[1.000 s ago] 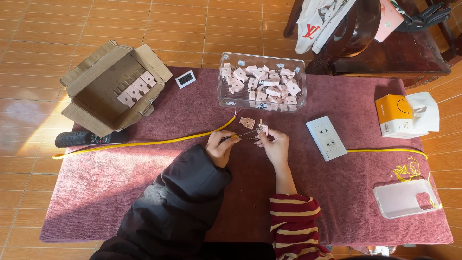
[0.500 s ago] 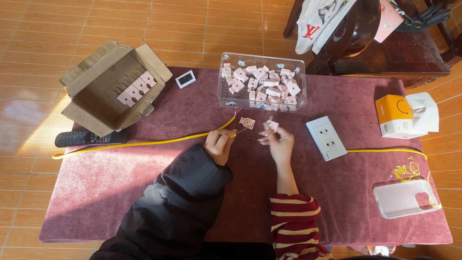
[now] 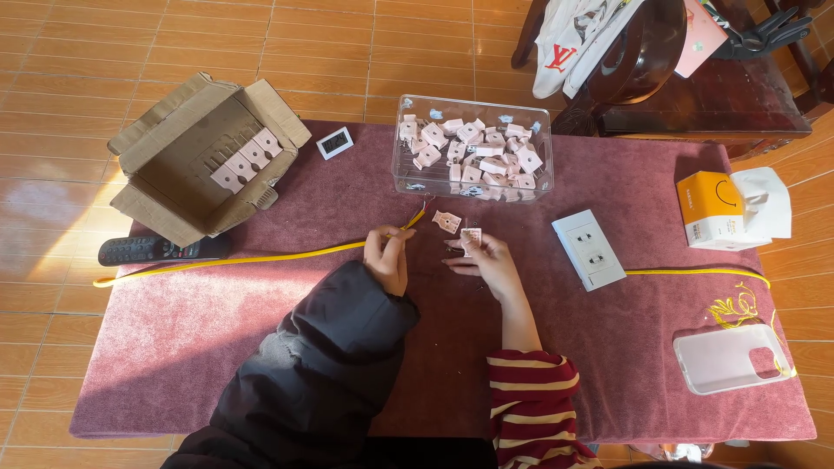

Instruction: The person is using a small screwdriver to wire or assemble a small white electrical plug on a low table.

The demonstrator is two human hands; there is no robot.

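Observation:
My left hand point(image 3: 387, 255) pinches the end of a long yellow wire point(image 3: 261, 257) that runs left across the maroon table cloth point(image 3: 261, 347). My right hand point(image 3: 492, 262) holds a small pink plastic part point(image 3: 471, 238) just to the right of it. Another pink part point(image 3: 446, 221) lies loose on the cloth, just beyond my hands. A clear plastic box point(image 3: 472, 153) full of several more pink parts stands behind them.
An open cardboard box point(image 3: 204, 169) with pink parts sits far left, a black remote point(image 3: 156, 250) beside it. A small digital clock point(image 3: 334, 142), a white wall socket point(image 3: 589, 249), an orange box point(image 3: 711, 208), a phone case point(image 3: 728, 358) and coiled yellow wire point(image 3: 734, 308) lie about.
My right hand has shifted slightly with the pink part; my left hand stays pinched on the wire end.

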